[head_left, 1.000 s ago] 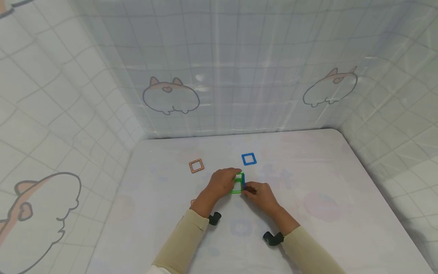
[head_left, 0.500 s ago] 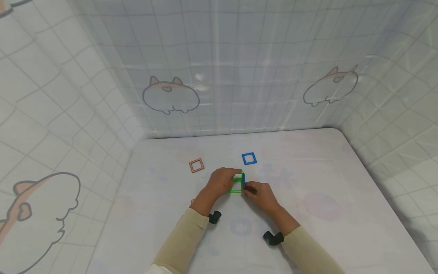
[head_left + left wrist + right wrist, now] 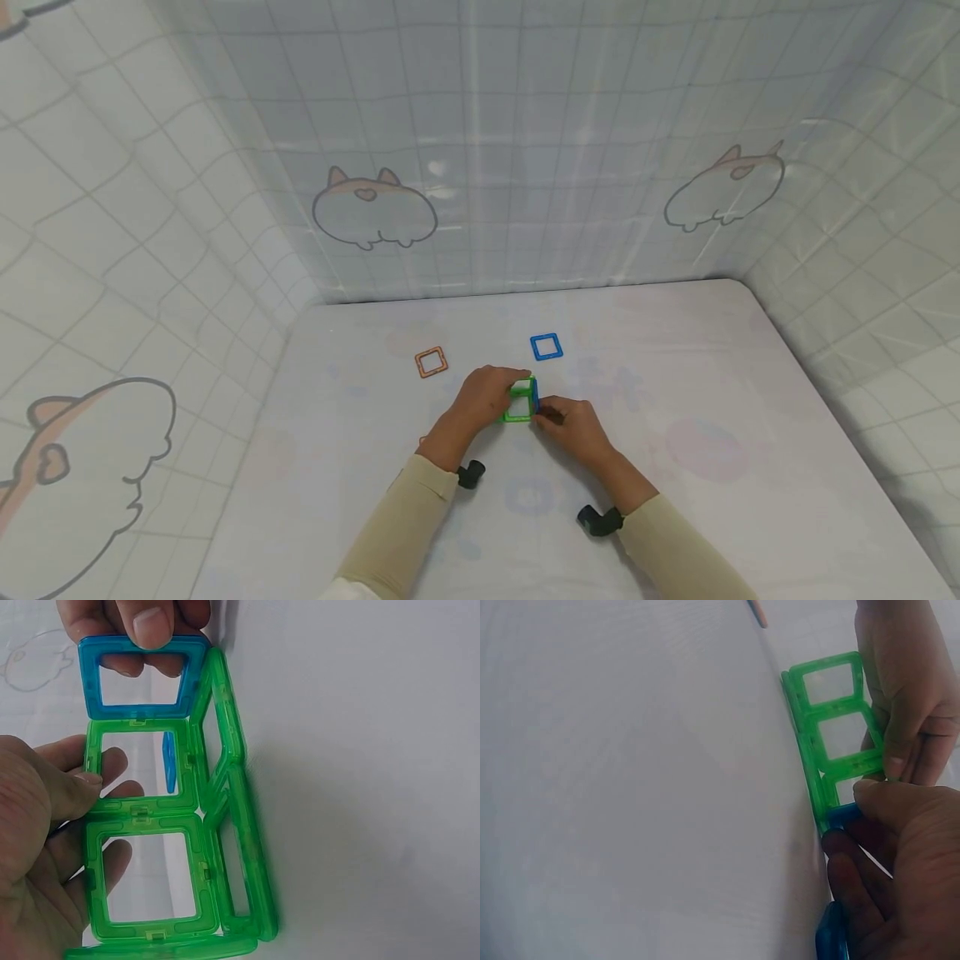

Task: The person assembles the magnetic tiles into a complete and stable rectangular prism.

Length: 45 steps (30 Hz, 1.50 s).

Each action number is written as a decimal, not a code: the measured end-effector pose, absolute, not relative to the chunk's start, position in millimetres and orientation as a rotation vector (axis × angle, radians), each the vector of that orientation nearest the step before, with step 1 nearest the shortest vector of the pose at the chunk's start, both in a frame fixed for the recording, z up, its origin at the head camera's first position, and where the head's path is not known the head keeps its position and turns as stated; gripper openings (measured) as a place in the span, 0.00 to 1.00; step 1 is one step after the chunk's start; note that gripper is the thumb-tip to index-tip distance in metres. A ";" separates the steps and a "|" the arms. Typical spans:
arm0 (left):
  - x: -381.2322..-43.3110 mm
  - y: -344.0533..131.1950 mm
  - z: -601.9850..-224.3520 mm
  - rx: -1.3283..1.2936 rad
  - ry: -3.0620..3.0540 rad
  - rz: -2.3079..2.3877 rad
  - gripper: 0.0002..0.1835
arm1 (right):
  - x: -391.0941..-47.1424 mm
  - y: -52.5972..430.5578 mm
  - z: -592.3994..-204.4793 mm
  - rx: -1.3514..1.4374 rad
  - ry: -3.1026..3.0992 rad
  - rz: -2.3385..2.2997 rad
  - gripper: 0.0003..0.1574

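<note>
Several green square magnetic tiles (image 3: 146, 930) are joined edge to edge, some upright and some at right angles to them, on the white tabletop. My left hand (image 3: 482, 398) grips this structure from the left, its thumb on the middle green frame and fingers behind, as the left wrist view shows. My right hand (image 3: 573, 429) pinches a blue square magnetic tile (image 3: 139, 711) between thumb and fingers. That tile's edge meets the end of the green row. In the right wrist view the thumb and fingers hide most of the blue tile (image 3: 845, 815).
Another blue tile (image 3: 534, 349) lies flat beyond the hands. An orange tile (image 3: 419, 364) lies to the back left, and a second orange piece (image 3: 422, 439) is mostly hidden by the left forearm. A patterned curtain (image 3: 525, 183) surrounds the table's back and sides.
</note>
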State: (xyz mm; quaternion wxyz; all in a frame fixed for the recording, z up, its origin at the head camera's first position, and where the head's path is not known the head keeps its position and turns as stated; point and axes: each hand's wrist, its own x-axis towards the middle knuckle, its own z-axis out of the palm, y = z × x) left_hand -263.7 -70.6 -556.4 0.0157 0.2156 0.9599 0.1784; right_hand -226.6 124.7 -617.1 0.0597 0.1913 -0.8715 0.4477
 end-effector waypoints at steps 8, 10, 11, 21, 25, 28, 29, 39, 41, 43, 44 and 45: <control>-262.1 -71.4 -556.0 0.662 2.970 0.571 0.29 | -225.4 124.6 -617.9 0.583 -2.632 1.370 0.12; -262.0 -71.3 -555.3 0.651 2.963 0.574 0.28 | -225.1 124.4 -617.0 0.579 -2.637 1.383 0.13; -262.0 -71.4 -555.2 0.646 2.959 0.576 0.28 | -225.1 124.3 -616.5 0.577 -2.642 1.389 0.13; -262.3 -74.2 -556.0 0.658 2.951 0.574 0.23 | -223.6 125.0 -611.9 0.584 -2.637 1.441 0.16; -260.8 -77.0 -556.3 0.656 2.961 0.583 0.21 | -222.5 126.2 -611.2 0.588 -2.627 1.469 0.18; -258.6 -80.3 -553.9 0.637 2.976 0.601 0.20 | -222.9 127.8 -611.5 0.591 -2.627 1.457 0.19; -257.8 -81.7 -552.7 0.627 2.983 0.605 0.20 | -223.3 128.4 -611.8 0.592 -2.628 1.448 0.19; -255.8 -88.3 -551.5 0.533 3.000 0.601 0.19 | -223.6 134.3 -607.8 0.570 -2.706 1.338 0.25; -256.0 -88.3 -552.9 0.521 2.998 0.589 0.19 | -223.1 136.0 -605.6 0.565 -2.734 1.319 0.27; -255.8 -88.4 -553.6 0.506 3.001 0.583 0.19 | -223.1 139.1 -602.7 0.565 -2.771 1.298 0.29; -255.5 -88.6 -553.7 0.501 3.003 0.586 0.19 | -223.4 141.0 -600.9 0.564 -2.794 1.289 0.30; -255.4 -88.8 -553.8 0.500 3.007 0.586 0.19 | -223.6 143.3 -598.6 0.556 -2.821 1.276 0.32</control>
